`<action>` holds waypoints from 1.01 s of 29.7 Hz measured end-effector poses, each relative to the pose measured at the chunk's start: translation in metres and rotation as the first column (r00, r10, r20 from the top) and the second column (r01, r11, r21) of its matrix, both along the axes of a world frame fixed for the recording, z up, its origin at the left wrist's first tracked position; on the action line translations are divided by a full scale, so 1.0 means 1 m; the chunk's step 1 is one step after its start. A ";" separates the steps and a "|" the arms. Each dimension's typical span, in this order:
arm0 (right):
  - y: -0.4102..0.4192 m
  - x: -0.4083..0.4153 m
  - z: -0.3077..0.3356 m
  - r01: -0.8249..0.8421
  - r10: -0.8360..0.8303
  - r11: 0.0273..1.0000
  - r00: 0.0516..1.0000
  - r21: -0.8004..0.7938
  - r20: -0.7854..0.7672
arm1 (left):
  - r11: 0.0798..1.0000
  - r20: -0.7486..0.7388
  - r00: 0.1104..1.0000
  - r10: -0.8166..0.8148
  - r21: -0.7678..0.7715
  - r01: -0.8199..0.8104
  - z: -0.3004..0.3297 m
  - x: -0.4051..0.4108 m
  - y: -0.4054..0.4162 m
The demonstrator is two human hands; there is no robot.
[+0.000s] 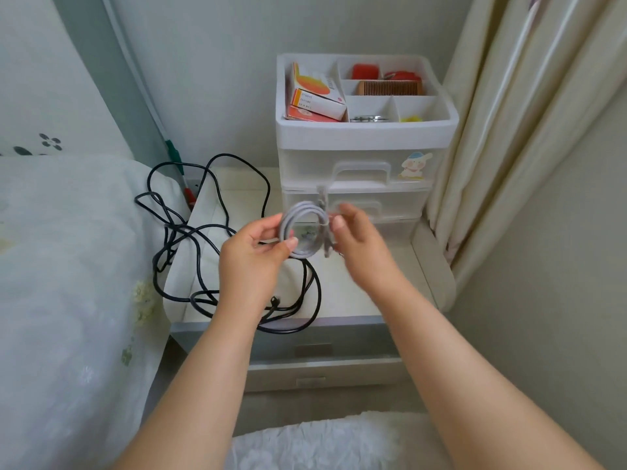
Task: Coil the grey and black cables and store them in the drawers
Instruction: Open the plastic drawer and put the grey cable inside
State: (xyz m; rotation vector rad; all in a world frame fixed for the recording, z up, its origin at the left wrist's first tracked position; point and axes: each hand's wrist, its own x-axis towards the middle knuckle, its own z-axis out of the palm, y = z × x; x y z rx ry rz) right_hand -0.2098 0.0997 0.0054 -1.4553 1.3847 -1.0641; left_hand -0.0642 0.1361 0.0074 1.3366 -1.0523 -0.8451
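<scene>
A: Grey cable (303,228) first — status?

B: Wound into a small round coil, held up at frame centre. Left hand (252,257) pinches the coil's left side between thumb and fingers. Right hand (359,239) is closed near the coil's right side, where the loose ends and connectors (324,215) stick up and hang down; it is motion-blurred, so exact contact is unclear. Looks like the end is being tucked or bound.

A: So coiled, not stored.

B: My reading, yes. Coiling nearly finished; coil is in the air, in no drawer.

A: Black cable (203,239)?

B: Untouched as far as visible — sprawls in loose tangled loops below and left of the hands, across the nightstand top (356,293) and onto the bedding (68,249) at left, one run going up toward the wall.

A: Drawers?

B: Behind the hands, upper centre, the white plastic drawer unit (364,164). Both visible drawers look shut; the top tray holds boxes and a comb. Nightstand drawers at lower centre also look closed.

A: Remaining?

B: Secure grey coil, open a drawer, stow it; then coil and stow black.
</scene>
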 end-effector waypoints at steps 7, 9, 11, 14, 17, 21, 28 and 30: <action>-0.075 -0.014 0.005 0.116 -0.531 0.804 0.583 0.584 0.615 | 0.997 -0.288 0.956 0.055 0.060 -0.039 -0.001 0.018 -0.013; -0.084 -0.009 0.004 0.115 -0.578 0.785 0.492 0.609 0.651 | 0.998 -0.320 0.947 0.043 0.054 -0.027 -0.001 0.019 -0.016; -0.086 -0.007 0.001 0.126 -0.576 0.789 0.493 0.602 0.652 | 0.999 -0.334 0.942 0.031 0.048 -0.015 0.000 0.021 -0.017; -0.084 -0.010 -0.002 0.132 -0.582 0.777 0.524 0.616 0.622 | 1.000 -0.329 0.944 0.017 0.022 -0.010 0.001 0.024 -0.016; -0.081 -0.010 -0.004 0.166 -0.603 0.751 0.567 0.639 0.561 | 1.000 -0.309 0.951 0.013 -0.015 -0.018 0.003 0.025 -0.016; -0.064 -0.018 0.002 0.091 -0.357 0.813 0.858 0.576 0.368 | 0.997 -0.314 0.949 0.026 -0.059 -0.047 0.005 0.026 -0.015; -0.070 -0.027 0.023 0.119 -0.371 0.916 0.616 -0.384 -0.694 | 0.988 -0.283 0.958 0.048 -0.127 -0.087 0.011 0.023 -0.013; -0.085 -0.030 0.022 0.099 -0.267 0.963 0.501 -0.252 -0.823 | 0.987 -0.259 0.964 0.055 -0.134 -0.092 0.011 0.023 -0.012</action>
